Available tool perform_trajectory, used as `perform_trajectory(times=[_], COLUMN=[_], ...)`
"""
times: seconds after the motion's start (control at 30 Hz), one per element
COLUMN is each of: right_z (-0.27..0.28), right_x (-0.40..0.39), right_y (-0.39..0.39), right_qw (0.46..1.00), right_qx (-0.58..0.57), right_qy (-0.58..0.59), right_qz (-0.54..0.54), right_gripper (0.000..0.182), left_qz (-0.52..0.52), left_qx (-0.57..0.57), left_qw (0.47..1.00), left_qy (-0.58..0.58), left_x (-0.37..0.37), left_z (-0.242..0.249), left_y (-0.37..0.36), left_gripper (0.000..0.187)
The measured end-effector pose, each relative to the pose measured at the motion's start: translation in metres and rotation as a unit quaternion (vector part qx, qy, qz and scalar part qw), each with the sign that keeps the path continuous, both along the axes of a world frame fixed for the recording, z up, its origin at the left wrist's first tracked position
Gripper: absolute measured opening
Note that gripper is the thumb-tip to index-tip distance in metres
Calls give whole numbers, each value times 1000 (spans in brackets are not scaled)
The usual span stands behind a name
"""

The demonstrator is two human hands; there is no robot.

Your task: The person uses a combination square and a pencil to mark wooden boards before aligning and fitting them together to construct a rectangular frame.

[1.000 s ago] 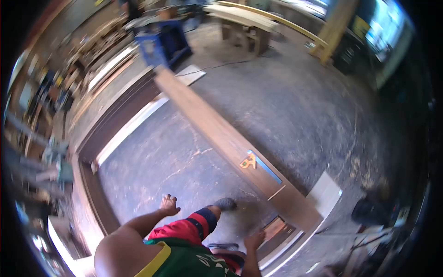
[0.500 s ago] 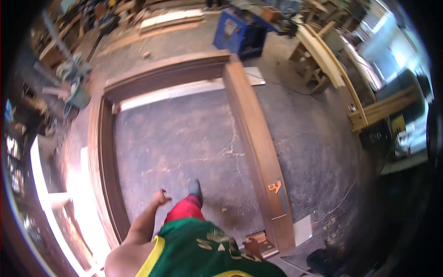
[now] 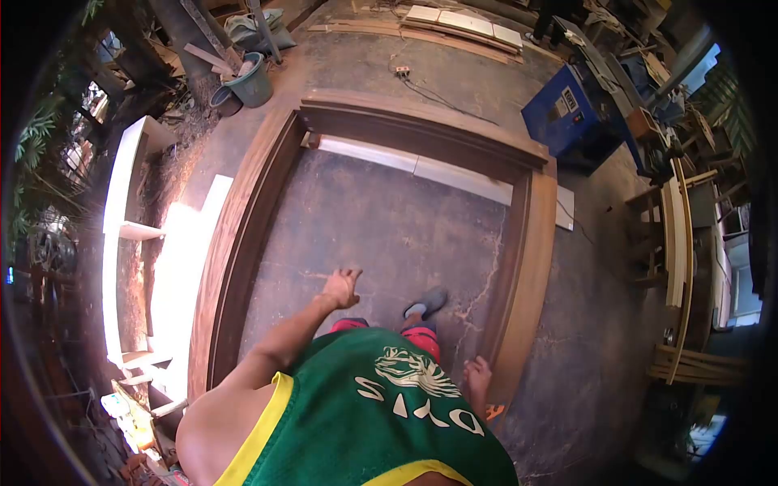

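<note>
A large brown wooden frame lies on the concrete floor around me, and I stand inside it. My left hand hangs over the floor within the frame, its fingers loosely apart and holding nothing. Close to the inner edge of the frame's right side is my right hand, with fingers loosely bent and nothing visible in them. Just below it, the orange head of a combination square shows on the frame's right side. My arm and shirt hide the rest of that tool.
White boards lie along the frame's far side. A blue machine stands beyond its far right corner. Buckets stand at the far left, and a white box-like unit lies to the left. A power strip with a cord is on the floor ahead.
My view has swung left and moved forward, so the frame appears farther right. My right hand has left the near corner piece and now hangs beside the right side.
</note>
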State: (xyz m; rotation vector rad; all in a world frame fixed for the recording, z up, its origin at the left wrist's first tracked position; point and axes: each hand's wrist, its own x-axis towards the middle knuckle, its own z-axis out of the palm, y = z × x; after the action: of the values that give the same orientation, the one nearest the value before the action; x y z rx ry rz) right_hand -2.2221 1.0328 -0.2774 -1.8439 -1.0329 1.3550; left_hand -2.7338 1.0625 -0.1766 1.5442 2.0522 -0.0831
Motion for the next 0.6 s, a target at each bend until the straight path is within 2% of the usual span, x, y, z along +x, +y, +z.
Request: perform_trajectory(times=[0.03,0.07,0.13,0.23,0.3,0.37,0.43,0.5,0.53,0.57,0.6], right_z=[5,12,-3,-23,-29,-29,-27,-20,-23,33,50], right_x=[-7,-16,-19,-11,-4,-5,-16,-36,-46,-78,-95], right_y=[21,39,73,128,168,210,267,337,379,427,460], right_qw=[1000,1000,994,976,971,978,987,992,996,994,995], right_qx=[4,-9,-56,-106,-129,-148,-151,-112,-52,-69,-21], right_qy=[3,-14,-58,-121,-130,-106,-46,-21,-63,-46,-19], right_qz=[2,22,76,146,151,100,-1,-58,-43,-71,-91], right_gripper=[41,40,40,39,40,40,41,42,54,56,56], left_qz=[-45,-43,-36,-35,-26,-50,-17,-46,-37,-66,-74], left_qx=[48,48,-10,-31,-29,-34,21,37,64,60,63], left_qw=[998,998,998,999,999,998,1000,998,997,996,995], left_qy=[13,14,-40,-27,-18,-16,6,7,18,8,16], left_x=[4,2,3,-11,-25,-41,-54,-71,-82,-94,-108], left_z=[-2,-2,2,-1,3,13,24,22,19,16,13], left_y=[22,46,87,150,190,238,297,355,386,421,457], left_gripper=[82,82,92,89,90,91,94,96,98,98,100])
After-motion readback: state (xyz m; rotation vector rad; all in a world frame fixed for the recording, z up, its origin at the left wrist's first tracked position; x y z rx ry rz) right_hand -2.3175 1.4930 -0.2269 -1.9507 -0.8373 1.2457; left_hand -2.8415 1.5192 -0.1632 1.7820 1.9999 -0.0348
